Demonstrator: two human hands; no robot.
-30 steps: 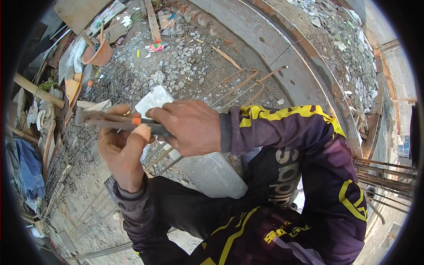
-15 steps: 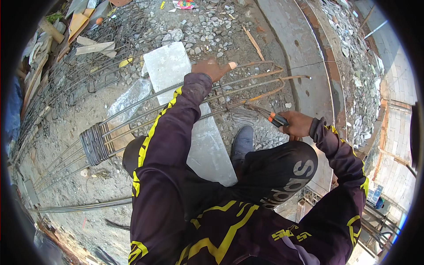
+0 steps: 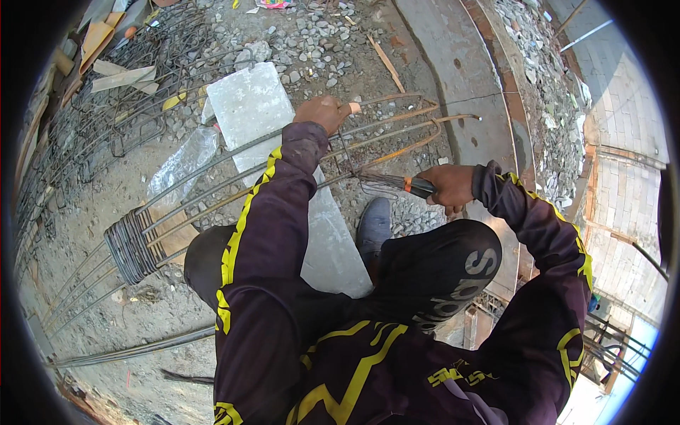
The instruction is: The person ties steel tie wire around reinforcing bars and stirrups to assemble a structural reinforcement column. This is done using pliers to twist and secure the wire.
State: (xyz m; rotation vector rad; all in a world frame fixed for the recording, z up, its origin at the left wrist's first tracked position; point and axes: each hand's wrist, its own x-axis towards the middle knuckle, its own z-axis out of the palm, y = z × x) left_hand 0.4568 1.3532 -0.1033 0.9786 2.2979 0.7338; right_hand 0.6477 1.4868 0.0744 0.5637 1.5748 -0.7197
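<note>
Several long steel rebars (image 3: 234,177) run from lower left to upper right in front of me, their rusty ends bent. My left hand (image 3: 322,113) is closed on the upper rebar beside a thin stirrup (image 3: 345,150); a pale wrap covers one fingertip. In my right hand (image 3: 450,188) are pincers (image 3: 419,186) with black and orange handles. Their jaws reach the crossing of the stirrup and a lower bar; whether they grip wire there is too small to tell. A bundle of stacked stirrups (image 3: 131,244) surrounds the bars at the left.
Beneath the bars lies a pale slab (image 3: 251,103), with a clear plastic bag (image 3: 184,159) beside it. More bent steel (image 3: 156,106) lies at the far left. A concrete ledge (image 3: 460,78) curves along the right. My shoe (image 3: 374,223) rests on gravel below the pincers.
My right hand has swung the pincers left and slightly up, bringing the jaws to the stirrup crossing. My left hand stays on the upper bar. The whole view has shifted a little.
</note>
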